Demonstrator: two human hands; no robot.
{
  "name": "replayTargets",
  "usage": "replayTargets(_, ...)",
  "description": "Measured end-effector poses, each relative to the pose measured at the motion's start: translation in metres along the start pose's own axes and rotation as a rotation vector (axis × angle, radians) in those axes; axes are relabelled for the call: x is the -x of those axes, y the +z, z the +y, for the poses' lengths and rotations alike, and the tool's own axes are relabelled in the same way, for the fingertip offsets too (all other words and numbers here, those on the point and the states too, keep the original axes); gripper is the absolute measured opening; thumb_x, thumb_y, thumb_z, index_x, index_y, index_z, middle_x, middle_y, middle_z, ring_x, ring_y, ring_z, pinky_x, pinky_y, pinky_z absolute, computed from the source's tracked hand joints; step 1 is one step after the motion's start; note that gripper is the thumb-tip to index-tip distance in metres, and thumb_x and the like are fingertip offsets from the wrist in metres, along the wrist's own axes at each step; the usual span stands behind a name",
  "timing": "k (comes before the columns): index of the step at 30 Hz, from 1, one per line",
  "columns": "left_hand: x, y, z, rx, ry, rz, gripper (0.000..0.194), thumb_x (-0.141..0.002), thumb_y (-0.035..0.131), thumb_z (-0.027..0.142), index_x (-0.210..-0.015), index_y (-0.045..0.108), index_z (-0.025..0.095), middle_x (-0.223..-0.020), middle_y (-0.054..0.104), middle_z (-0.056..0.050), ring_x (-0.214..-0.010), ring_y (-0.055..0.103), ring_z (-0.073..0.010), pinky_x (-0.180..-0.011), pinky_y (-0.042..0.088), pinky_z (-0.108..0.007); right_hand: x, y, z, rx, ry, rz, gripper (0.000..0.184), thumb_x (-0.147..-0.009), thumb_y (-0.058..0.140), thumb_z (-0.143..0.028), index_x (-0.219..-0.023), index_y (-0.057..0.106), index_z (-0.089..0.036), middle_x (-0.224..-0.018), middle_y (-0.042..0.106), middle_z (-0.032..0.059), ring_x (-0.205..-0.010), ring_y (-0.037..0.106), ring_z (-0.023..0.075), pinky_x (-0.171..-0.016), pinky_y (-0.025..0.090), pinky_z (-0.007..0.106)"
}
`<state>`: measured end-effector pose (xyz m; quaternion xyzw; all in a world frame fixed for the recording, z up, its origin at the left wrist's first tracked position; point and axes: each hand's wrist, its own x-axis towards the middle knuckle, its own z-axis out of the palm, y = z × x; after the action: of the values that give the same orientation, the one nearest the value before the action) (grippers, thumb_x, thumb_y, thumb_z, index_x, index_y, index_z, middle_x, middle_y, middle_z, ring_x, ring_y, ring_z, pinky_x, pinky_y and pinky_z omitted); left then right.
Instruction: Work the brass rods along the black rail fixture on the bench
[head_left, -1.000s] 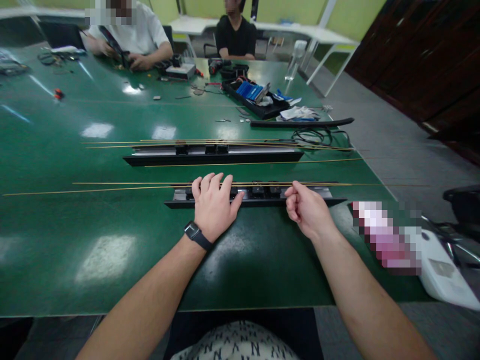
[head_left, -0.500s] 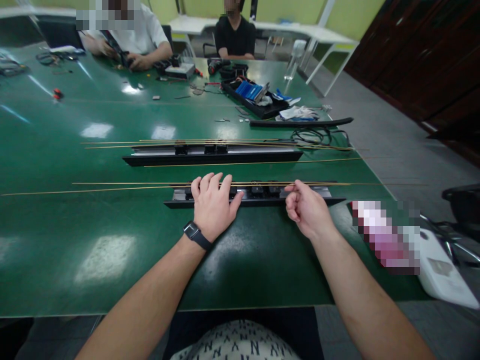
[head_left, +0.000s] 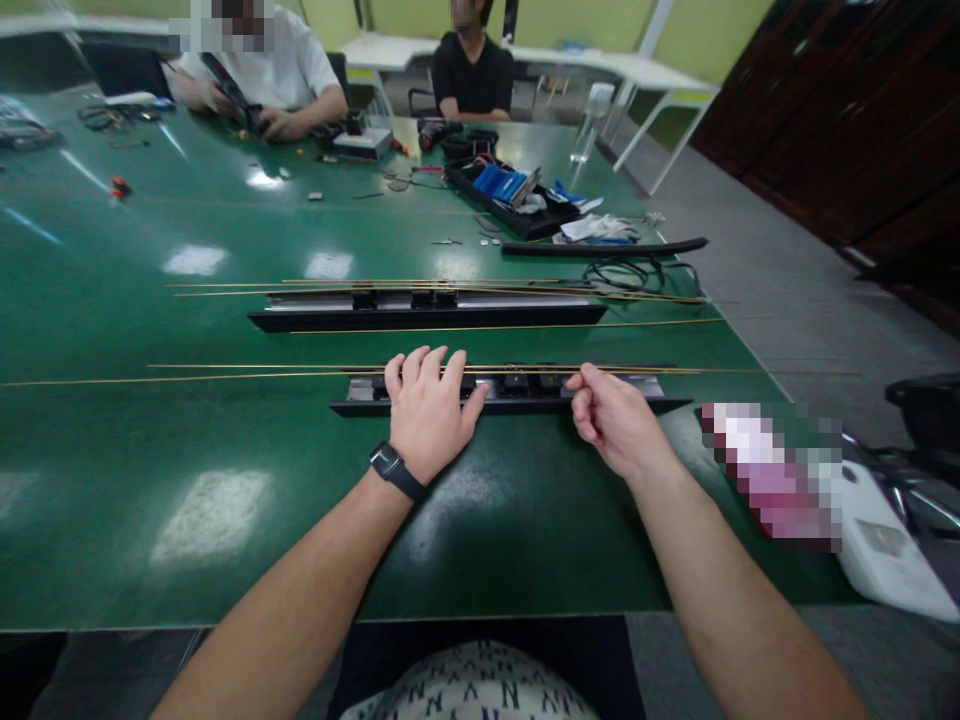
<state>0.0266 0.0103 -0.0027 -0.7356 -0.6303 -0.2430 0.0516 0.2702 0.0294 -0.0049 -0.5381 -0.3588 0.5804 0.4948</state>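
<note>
A long black channel (head_left: pixel 525 406) with a silvery inside and several black blocks (head_left: pixel 517 384) lies across the table before me. Thin brass-coloured rods (head_left: pixel 247 366) run lengthwise over it, sticking out far past its left end. My left hand (head_left: pixel 429 405) rests over the left part of the channel, fingers spread and laid across the rods. At the right part, my right hand (head_left: pixel 611 412) has thumb and index finger pinched together at a rod, the other fingers curled in. The exact grip at the fingertips is partly hidden.
Beyond lies a second black channel (head_left: pixel 427 318) with more rods. Farther back are a black strip (head_left: pixel 600 248), coiled cable (head_left: pixel 622 272), gloves (head_left: pixel 596 230) and a black tray (head_left: pixel 544 218). A white device (head_left: pixel 889 540) sits by the right edge. Two people sit across the table.
My right thumb and index finger have shifted slightly left and down along the channel. My left hand stays in place over the rods.
</note>
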Motion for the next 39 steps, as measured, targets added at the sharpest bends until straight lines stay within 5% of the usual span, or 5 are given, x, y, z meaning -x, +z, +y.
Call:
replayTargets(9,-0.0002,0.0001,0.0004,0.007,0.001,0.007,0.049,-0.1,0.054,0.05,-0.135,0.064,0.018,-0.139,0.065,-0.017,-0.137,0.049,-0.0373,-0.119,0.027,-0.058,-0.0027,0.0043,0.0022,-0.085,0.011,0.103,0.029,-0.094,0.064,-0.044,-0.081,0.061,-0.018,-0.045,0.056,-0.0026,-0.026,0.038,0.0086,-0.028,0.021,0.02)
replayTargets(15,0.0004,-0.0002,0.0002,0.002,-0.001,0.008,0.048,-0.1,0.054,0.05,-0.135,0.064,0.019,-0.139,0.065,-0.016,-0.137,0.05,-0.0373,-0.119,0.027,-0.059,-0.0004,0.0011,0.0026,-0.014,0.003,0.012,0.034,-0.09,0.072,-0.05,-0.085,0.065,-0.017,-0.049,0.058,-0.0026,-0.029,0.041,0.0074,-0.029,0.019,0.018)
replayTargets(39,0.0004,-0.0002,0.0003,0.009,-0.001,0.003,0.048,-0.1,0.054,0.049,-0.135,0.064,0.019,-0.14,0.065,-0.016,-0.137,0.049,-0.0373,-0.119,0.027,-0.058,-0.0009,0.006,0.0012,-0.083,0.011,0.098,0.031,-0.092,0.066,-0.048,-0.084,0.061,-0.018,-0.045,0.055,-0.0026,-0.027,0.038,0.0091,-0.028,0.021,0.02)
